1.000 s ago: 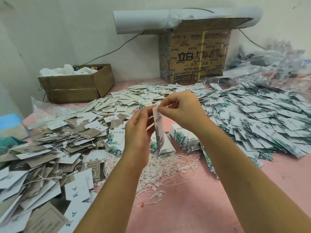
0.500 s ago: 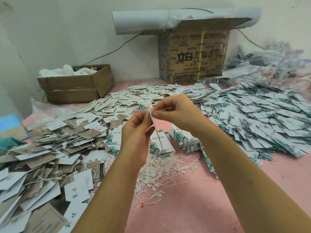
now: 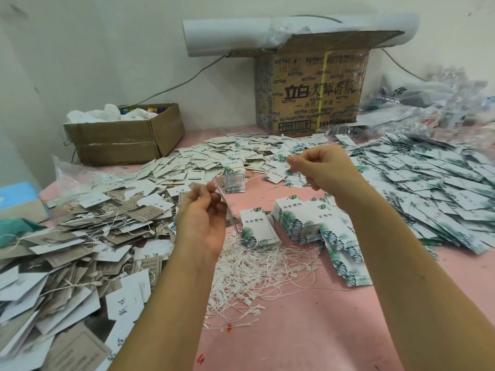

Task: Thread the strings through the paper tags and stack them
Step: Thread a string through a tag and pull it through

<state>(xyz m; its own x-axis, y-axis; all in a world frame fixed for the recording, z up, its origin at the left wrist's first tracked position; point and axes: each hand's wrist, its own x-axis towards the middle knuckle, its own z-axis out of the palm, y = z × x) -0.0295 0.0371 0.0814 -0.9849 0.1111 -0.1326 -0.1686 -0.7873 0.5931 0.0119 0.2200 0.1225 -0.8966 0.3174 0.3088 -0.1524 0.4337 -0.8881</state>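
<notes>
My hands have moved apart. A moment ago they were close together above the string pile. Now my right hand has gone off to the right of the pile and further back, and my left hand is over the pile's left edge. My left thumb and finger pinch one paper tag. It shows only its thin edge and looks blurry. My right hand is curled and pinches the end of a thin string. I think the string runs back to the tag, but it is faint. So I think I am pulling the string through the tag's hole. Next I need to pull it all the way, gently, so the paper does not tear. Then I lay the tag on the neat stack just behind the pile.
</notes>
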